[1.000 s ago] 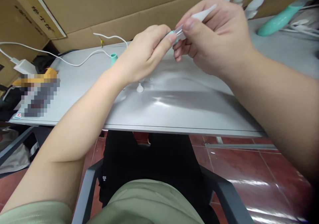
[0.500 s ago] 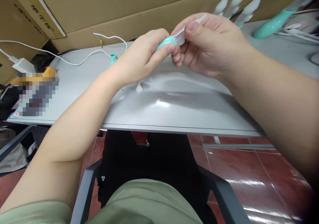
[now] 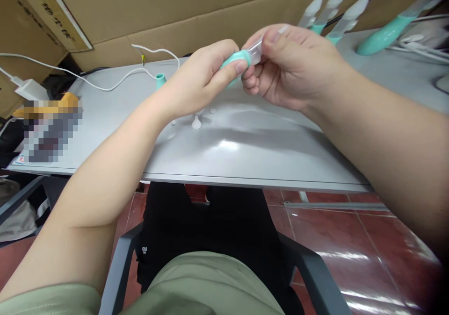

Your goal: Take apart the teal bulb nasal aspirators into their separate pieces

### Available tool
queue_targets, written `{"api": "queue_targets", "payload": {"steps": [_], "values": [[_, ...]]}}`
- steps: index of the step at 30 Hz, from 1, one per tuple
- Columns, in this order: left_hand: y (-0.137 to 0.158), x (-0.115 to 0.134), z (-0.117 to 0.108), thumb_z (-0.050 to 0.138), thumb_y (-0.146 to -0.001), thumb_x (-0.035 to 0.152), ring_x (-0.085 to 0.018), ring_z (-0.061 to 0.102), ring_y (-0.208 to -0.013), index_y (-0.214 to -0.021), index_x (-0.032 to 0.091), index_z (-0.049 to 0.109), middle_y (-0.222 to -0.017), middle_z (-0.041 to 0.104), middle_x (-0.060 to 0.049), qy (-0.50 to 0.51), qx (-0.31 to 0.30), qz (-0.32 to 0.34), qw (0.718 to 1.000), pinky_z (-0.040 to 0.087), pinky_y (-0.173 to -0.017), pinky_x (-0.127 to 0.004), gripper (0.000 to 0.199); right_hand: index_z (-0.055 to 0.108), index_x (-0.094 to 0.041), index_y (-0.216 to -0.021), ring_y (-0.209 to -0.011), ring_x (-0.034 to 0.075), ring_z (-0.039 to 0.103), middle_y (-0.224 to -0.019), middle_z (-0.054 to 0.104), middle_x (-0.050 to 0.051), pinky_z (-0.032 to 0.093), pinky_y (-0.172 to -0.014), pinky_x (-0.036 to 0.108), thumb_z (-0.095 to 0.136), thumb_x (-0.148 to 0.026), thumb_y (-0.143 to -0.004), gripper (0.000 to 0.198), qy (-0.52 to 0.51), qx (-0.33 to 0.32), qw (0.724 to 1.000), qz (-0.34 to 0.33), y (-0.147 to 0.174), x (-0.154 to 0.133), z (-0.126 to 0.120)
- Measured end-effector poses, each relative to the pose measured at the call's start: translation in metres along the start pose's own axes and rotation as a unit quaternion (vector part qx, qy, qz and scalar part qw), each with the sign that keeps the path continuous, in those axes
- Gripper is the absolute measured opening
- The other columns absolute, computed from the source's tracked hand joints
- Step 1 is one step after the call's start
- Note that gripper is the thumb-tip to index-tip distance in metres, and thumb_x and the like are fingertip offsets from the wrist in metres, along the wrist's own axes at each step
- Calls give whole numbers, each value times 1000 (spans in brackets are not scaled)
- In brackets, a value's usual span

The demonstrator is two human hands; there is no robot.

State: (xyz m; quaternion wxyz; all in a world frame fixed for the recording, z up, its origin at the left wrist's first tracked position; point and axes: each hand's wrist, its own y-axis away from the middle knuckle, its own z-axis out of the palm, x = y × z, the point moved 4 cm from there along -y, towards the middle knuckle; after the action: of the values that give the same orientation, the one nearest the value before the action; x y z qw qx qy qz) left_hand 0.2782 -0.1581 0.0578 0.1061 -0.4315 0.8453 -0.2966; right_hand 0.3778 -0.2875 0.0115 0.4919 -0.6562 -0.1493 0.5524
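Above the table, both hands meet on a nasal aspirator with a teal body [image 3: 234, 60] and a clear front cup [image 3: 256, 49]. My left hand [image 3: 206, 74] wraps round the teal body, its thumb lying along the near side. The fingers of my right hand [image 3: 298, 65] are closed on the clear cup and its tapered tip, which partly hides behind the thumb. Whether the cup is fully seated on the body, I cannot tell. Below the hands, a small white funnel-shaped tip [image 3: 197, 123] and a tiny white ring [image 3: 212, 111] lie on the tabletop.
Several teal units with white tapered nozzles [image 3: 358, 4] stand at the back right, beside a larger teal handle [image 3: 382, 37]. A teal hollow piece [image 3: 160, 80] and a white cable [image 3: 112, 89] are left of my hands. A cardboard wall [image 3: 175, 6] closes off the back.
The right hand and the clear cup have dropped slightly, and a bit more of the teal body shows. Both hands keep their hold.
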Motion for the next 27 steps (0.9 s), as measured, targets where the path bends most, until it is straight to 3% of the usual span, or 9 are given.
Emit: {"api": "queue_targets", "payload": {"steps": [7,11,13,15,16,18,20,24,27], "values": [[-1,-2,1,49,-102,39,4,48,-71,-98,8,65,-88,61,-3,-6,-9,-14,1000,39,-67,-17,35,70,-11,-90,-55,11,61,-69,65,4,49,-52,20,98,-47,-69,50,-17,-1,1000,9,-1,3,0],[2,1,0,47,-102,37,6,52,-70,-114,4,67,-88,58,-2,48,-15,15,999,46,-65,-11,40,63,-12,-86,-57,8,59,-67,61,1,51,-53,17,101,-47,-64,56,-30,30,999,-13,0,-8,-1],[3,1,-1,45,-102,40,6,52,-70,-121,4,68,-93,60,-4,76,-8,28,997,48,-66,-10,46,62,-14,-88,-59,7,57,-69,59,-2,50,-54,20,98,-44,-71,50,3,11,999,-41,2,-17,0],[3,0,-3,45,-102,44,4,52,-71,-123,7,69,-97,64,-6,65,12,23,998,49,-66,-12,49,62,-13,-90,-60,11,56,-71,57,1,48,-56,26,78,-35,-93,28,37,32,996,-72,3,-23,-1],[2,-2,-4,48,-101,46,3,54,-75,-124,10,69,-102,67,-7,50,24,21,998,49,-67,-13,49,61,-14,-88,-58,13,55,-70,57,2,45,-53,30,73,-30,-92,21,44,55,994,-83,3,-25,-2],[0,-6,-6,55,-97,46,0,60,-88,-122,15,72,-110,70,-7,27,51,24,998,50,-73,-14,44,56,-16,-82,-49,17,50,-66,58,3,34,-44,32,65,-22,-77,12,78,102,989,-77,3,-24,-4],[-2,-10,-8,66,-90,41,-2,62,-99,-116,17,77,-115,68,-5,30,84,27,996,51,-76,-14,37,56,-16,-83,-43,16,45,-63,60,3,26,-38,29,61,-19,-66,18,132,130,981,-47,2,-20,-4],[-5,-13,-9,77,-79,35,-1,62,-95,-105,20,77,-107,71,-1,40,111,13,993,53,-74,-15,30,66,-14,-98,-43,12,40,-58,58,0,22,-37,29,67,-25,-73,27,232,92,967,-47,5,-17,3],[-2,-11,-9,77,-80,37,2,59,-92,-116,15,71,-113,69,-2,11,118,4,993,49,-69,-15,43,75,-13,-99,-50,9,48,-62,59,1,29,-44,28,85,-41,-77,37,335,58,938,-73,8,-18,7]]}}
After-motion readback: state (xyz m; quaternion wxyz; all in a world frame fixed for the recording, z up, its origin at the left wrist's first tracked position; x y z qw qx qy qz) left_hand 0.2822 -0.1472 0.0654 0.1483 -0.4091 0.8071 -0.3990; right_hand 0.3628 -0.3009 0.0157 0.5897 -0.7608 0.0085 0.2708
